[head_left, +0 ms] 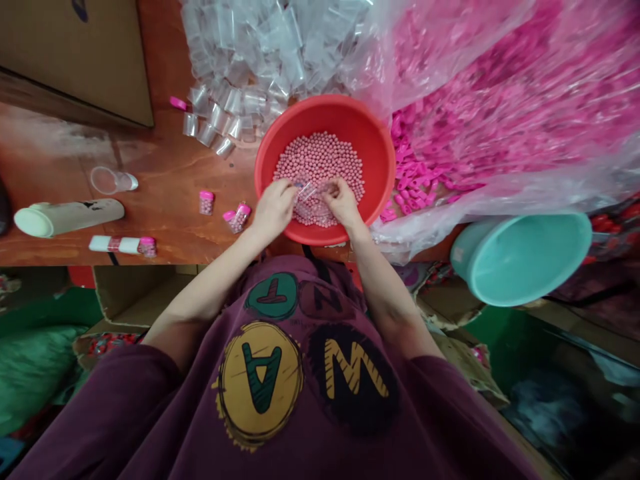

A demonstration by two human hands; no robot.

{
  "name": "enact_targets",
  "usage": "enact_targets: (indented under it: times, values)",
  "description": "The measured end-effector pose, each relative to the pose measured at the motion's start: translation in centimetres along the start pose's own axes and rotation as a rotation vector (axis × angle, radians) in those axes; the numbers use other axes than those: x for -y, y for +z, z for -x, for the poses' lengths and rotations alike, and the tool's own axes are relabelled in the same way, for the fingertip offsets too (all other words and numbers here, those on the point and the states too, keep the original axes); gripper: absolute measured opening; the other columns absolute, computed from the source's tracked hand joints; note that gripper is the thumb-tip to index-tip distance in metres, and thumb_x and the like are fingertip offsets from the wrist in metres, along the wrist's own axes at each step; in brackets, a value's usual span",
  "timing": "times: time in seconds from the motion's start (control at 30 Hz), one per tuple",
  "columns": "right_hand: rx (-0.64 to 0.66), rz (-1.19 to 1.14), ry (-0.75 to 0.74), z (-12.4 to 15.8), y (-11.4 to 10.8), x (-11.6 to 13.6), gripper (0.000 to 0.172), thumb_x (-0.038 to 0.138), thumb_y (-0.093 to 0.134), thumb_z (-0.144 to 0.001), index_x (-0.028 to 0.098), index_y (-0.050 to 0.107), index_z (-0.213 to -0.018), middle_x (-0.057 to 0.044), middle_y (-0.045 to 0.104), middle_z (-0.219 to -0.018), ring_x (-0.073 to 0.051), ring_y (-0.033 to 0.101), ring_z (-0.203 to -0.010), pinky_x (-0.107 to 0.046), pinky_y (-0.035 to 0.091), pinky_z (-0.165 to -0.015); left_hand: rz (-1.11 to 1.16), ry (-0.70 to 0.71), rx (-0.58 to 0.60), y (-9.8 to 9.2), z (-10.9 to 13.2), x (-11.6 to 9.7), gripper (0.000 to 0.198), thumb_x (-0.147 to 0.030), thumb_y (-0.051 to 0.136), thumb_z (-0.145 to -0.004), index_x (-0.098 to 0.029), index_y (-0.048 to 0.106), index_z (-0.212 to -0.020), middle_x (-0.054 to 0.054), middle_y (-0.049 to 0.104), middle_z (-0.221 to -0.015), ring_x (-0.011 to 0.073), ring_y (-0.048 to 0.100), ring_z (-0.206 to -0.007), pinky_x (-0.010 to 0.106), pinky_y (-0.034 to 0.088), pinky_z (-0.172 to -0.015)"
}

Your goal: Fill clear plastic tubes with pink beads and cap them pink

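at the centre of the frame a clear vial (306, 192) is pinched in the left hand (274, 210), kept low over the pink beads (320, 157) in the red bowl (373, 143), likely so spills drop back in. the right hand (343, 200) is curled at its mouth; whether beads are held cannot be told. filled vials (237, 217) are laid aside at the bowl's left, and pink caps (415, 190) are heaped close at its right.
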State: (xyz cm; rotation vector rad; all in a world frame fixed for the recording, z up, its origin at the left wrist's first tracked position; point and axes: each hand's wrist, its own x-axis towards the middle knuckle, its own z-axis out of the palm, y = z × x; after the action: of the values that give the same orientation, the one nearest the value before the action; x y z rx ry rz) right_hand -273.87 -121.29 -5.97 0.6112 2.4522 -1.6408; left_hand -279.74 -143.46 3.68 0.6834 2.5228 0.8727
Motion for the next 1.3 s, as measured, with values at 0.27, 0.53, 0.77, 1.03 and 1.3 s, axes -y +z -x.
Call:
enact_targets:
  times: [0.27, 0.53, 0.77, 1.03, 1.3]
  values:
    - [-0.105, -0.243, 0.090, 2.0, -0.8, 1.3, 0.041, 0.062, 0.064, -0.089, 0.021, 0.064, -0.095, -0.006, 0.073, -0.094, -0.021, 0.067, -0.087, -0.038, 0.059, -0.088, 0.029, -0.017, 0.159, 5.9, -5.8, -4.3, 0.035, -0.009, 0.060, -0.092, -0.010, 0.068, -0.126, 0.019, 0.067, -0.131, 0.0318, 0.061, -0.127, 0.046, 0.047, -0.116]
    - [-0.458, 0.019, -0.102, 6.7, -4.2, 2.3, 0.041, 0.045, 0.045, -0.107, 0.022, 0.059, -0.138, -0.015, 0.070, -0.132, -0.025, 0.069, -0.115, -0.045, 0.058, -0.105, -0.186, 0.006, 0.243, 3.9, -12.2, -1.9, 0.022, -0.008, 0.042, -0.102, -0.016, 0.063, -0.099, 0.017, 0.064, -0.123, 0.0311, 0.050, -0.126, 0.052, 0.037, -0.118]
    - [-0.654, 0.220, 0.147, 7.6, -12.3, -8.2, 0.030, 0.039, 0.053, -0.099, 0.018, 0.071, -0.111, -0.015, 0.074, -0.110, -0.029, 0.069, -0.105, -0.052, 0.056, -0.105, -0.139, 0.064, 0.371, 9.7, -13.2, -5.2, 0.029, -0.001, 0.040, -0.097, -0.010, 0.067, -0.103, 0.021, 0.065, -0.128, 0.0333, 0.054, -0.132, 0.049, 0.038, -0.118]
    - [-0.468, 0.194, 0.344, 3.7, -9.2, -9.5, 0.026, 0.039, 0.066, -0.093, 0.017, 0.073, -0.105, -0.010, 0.073, -0.091, -0.028, 0.069, -0.097, -0.054, 0.055, -0.105, 0.261, -0.011, 0.391, 10.2, -10.8, -6.1, 0.034, -0.007, 0.072, -0.078, -0.010, 0.074, -0.112, 0.012, 0.074, -0.117, 0.0259, 0.067, -0.114, 0.039, 0.050, -0.108]
    - [-0.803, -0.443, 0.054, 6.7, -10.9, -2.9, 0.048, 0.057, 0.067, -0.091, 0.023, 0.062, -0.124, -0.005, 0.072, -0.104, -0.016, 0.067, -0.074, -0.034, 0.060, -0.071, 0.968, -0.162, 0.438, 4.0, -6.1, -6.3, 0.045, -0.029, 0.074, -0.085, -0.019, 0.072, -0.129, 0.012, 0.075, -0.136, 0.0214, 0.069, -0.123, 0.034, 0.055, -0.103]
